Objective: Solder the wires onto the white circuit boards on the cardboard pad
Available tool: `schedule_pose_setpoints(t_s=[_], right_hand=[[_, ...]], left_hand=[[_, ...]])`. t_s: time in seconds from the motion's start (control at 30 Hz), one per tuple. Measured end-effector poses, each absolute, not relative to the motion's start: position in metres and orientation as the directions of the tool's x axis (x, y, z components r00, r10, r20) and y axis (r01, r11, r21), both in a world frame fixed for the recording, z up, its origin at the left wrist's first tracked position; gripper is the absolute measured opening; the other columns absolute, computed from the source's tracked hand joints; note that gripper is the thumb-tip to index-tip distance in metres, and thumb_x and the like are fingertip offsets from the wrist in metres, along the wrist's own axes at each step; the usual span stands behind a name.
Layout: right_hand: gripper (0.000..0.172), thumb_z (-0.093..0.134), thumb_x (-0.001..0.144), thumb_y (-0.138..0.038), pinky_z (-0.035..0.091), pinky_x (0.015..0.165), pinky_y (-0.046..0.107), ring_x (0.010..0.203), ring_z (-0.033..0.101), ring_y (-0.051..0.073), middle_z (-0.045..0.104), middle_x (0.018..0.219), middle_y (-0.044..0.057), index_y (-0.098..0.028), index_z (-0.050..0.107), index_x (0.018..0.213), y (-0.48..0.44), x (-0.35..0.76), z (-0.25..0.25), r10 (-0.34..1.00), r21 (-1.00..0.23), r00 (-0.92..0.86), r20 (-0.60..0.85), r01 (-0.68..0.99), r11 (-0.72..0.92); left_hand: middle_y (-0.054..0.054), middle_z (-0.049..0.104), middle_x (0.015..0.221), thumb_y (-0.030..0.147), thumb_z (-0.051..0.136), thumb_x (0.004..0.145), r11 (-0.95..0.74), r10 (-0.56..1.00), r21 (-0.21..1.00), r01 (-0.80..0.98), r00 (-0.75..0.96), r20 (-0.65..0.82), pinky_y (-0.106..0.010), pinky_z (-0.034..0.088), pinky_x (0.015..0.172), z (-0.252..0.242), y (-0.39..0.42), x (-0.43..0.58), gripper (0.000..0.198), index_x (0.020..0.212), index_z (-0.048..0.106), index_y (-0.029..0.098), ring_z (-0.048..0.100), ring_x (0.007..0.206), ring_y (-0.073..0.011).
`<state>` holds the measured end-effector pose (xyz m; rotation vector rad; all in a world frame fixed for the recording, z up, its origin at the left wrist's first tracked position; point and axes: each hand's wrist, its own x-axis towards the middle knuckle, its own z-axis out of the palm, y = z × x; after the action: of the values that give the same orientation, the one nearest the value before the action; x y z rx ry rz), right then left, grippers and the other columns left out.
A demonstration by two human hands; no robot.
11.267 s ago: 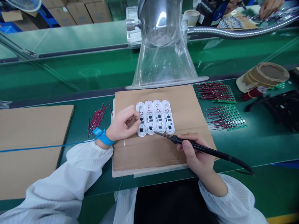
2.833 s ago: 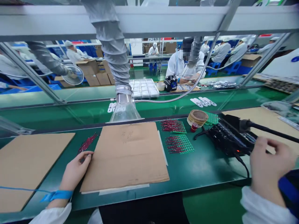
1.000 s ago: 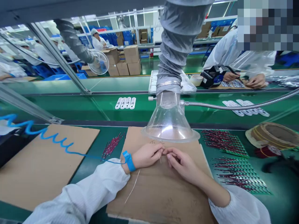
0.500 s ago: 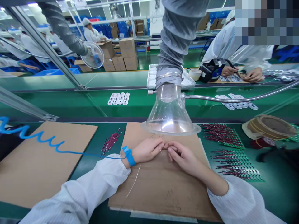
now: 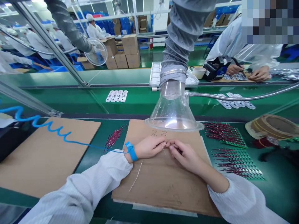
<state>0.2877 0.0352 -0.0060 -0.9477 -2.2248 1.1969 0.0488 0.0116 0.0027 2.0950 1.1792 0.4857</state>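
Observation:
My left hand [image 5: 148,147] and my right hand [image 5: 184,152] meet above the middle of a brown cardboard sheet [image 5: 163,186]. Their fingertips pinch a thin pale wire [image 5: 163,150], whose short end points down toward the cardboard. Another thin wire [image 5: 136,175] lies on the cardboard below my left wrist. A blue wrist strap [image 5: 132,151] circles that wrist, and its coiled blue cord [image 5: 46,127] runs off to the left. White striped sleeves cover both forearms.
A clear fume hood [image 5: 174,109] hangs just beyond my hands. A bundle of red wired pins [image 5: 114,141] lies left, with another cardboard sheet [image 5: 46,155] beyond it. Green boards with red wires [image 5: 237,163] and a tape roll [image 5: 272,126] lie right. A co-worker's hands [image 5: 258,74] work across the belt.
The soldering iron and white boards seen earliest are gone from my hands and the cardboard. My hands have come together mid-sheet. Over the last second only the view has shifted slightly.

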Motion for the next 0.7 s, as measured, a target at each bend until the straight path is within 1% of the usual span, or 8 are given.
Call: schedule_pose_setpoints(t_s=[0.1, 0.17, 0.27, 0.33, 0.43, 0.53, 0.6, 0.7], right_hand=[[0.027, 0.049, 0.111, -0.035, 0.055, 0.078, 0.032, 0.077, 0.072, 0.021, 0.076, 0.081, 0.004, -0.022, 0.072, 0.117, 0.035, 0.288, -0.008, 0.733, -0.842, -0.675, 0.082, 0.347, 0.413], [0.029, 0.047, 0.113, -0.034, 0.057, 0.084, 0.034, 0.084, 0.075, 0.021, 0.079, 0.090, 0.006, -0.022, 0.073, 0.118, 0.034, 0.288, -0.009, 0.721, -0.841, -0.685, 0.103, 0.326, 0.431], [0.030, 0.046, 0.115, -0.033, 0.058, 0.094, 0.035, 0.101, 0.078, 0.022, 0.082, 0.112, 0.008, -0.023, 0.073, 0.120, 0.031, 0.287, -0.010, 0.692, -0.834, -0.707, 0.148, 0.287, 0.471], [0.029, 0.046, 0.114, -0.032, 0.058, 0.097, 0.036, 0.106, 0.077, 0.022, 0.081, 0.115, 0.009, -0.023, 0.073, 0.121, 0.028, 0.287, -0.009, 0.695, -0.834, -0.701, 0.163, 0.278, 0.476], [0.030, 0.046, 0.114, -0.033, 0.058, 0.089, 0.034, 0.093, 0.076, 0.021, 0.078, 0.094, 0.006, -0.021, 0.071, 0.123, 0.026, 0.286, -0.008, 0.739, -0.851, -0.663, 0.121, 0.313, 0.421], [0.028, 0.047, 0.114, -0.034, 0.053, 0.074, 0.031, 0.073, 0.068, 0.018, 0.072, 0.078, 0.001, -0.021, 0.069, 0.125, 0.025, 0.286, -0.007, 0.748, -0.856, -0.661, 0.061, 0.350, 0.379], [0.026, 0.048, 0.114, -0.036, 0.049, 0.069, 0.030, 0.069, 0.064, 0.017, 0.072, 0.079, 0.000, -0.021, 0.068, 0.122, 0.025, 0.286, -0.008, 0.743, -0.849, -0.667, 0.053, 0.362, 0.385], [0.025, 0.049, 0.113, -0.036, 0.048, 0.070, 0.030, 0.071, 0.064, 0.017, 0.075, 0.089, 0.003, -0.021, 0.067, 0.120, 0.025, 0.288, -0.010, 0.738, -0.817, -0.670, 0.079, 0.380, 0.433]], left_hand=[[-0.003, 0.070, 0.087, 0.032, 0.040, 0.113, -0.361, 0.852, 0.706, 0.609, 0.523, -0.015, -0.031, 0.042, 0.073, 0.002, 0.011, 0.049, 0.027, 0.099, 0.060, 0.021, 0.061, 0.078, -0.0187], [-0.003, 0.069, 0.086, 0.031, 0.040, 0.112, -0.366, 0.851, 0.695, 0.618, 0.524, -0.018, -0.031, 0.041, 0.073, 0.000, 0.011, 0.048, 0.026, 0.096, 0.059, 0.021, 0.061, 0.078, -0.0191], [-0.004, 0.068, 0.087, 0.027, 0.040, 0.109, -0.372, 0.850, 0.678, 0.634, 0.527, -0.025, -0.032, 0.039, 0.074, -0.003, 0.010, 0.047, 0.023, 0.094, 0.057, 0.022, 0.061, 0.079, -0.0203], [-0.004, 0.068, 0.087, 0.030, 0.038, 0.110, -0.357, 0.854, 0.691, 0.629, 0.519, -0.032, -0.033, 0.039, 0.074, -0.005, 0.009, 0.047, 0.025, 0.096, 0.058, 0.022, 0.061, 0.080, -0.0210], [-0.005, 0.069, 0.090, 0.039, 0.035, 0.114, -0.309, 0.874, 0.747, 0.588, 0.485, -0.020, -0.033, 0.043, 0.076, -0.007, 0.009, 0.047, 0.034, 0.100, 0.060, 0.022, 0.063, 0.083, -0.0211], [-0.004, 0.069, 0.092, 0.040, 0.034, 0.115, -0.304, 0.879, 0.769, 0.563, 0.478, -0.003, -0.032, 0.045, 0.078, -0.007, 0.008, 0.047, 0.035, 0.100, 0.060, 0.022, 0.063, 0.084, -0.0204], [-0.004, 0.068, 0.090, 0.039, 0.034, 0.114, -0.320, 0.871, 0.758, 0.569, 0.491, -0.001, -0.032, 0.044, 0.077, -0.006, 0.007, 0.048, 0.033, 0.097, 0.058, 0.022, 0.062, 0.082, -0.0202], [-0.004, 0.067, 0.088, 0.040, 0.033, 0.113, -0.327, 0.862, 0.752, 0.572, 0.506, -0.010, -0.032, 0.043, 0.075, -0.006, 0.007, 0.049, 0.034, 0.094, 0.055, 0.022, 0.062, 0.081, -0.0205]])
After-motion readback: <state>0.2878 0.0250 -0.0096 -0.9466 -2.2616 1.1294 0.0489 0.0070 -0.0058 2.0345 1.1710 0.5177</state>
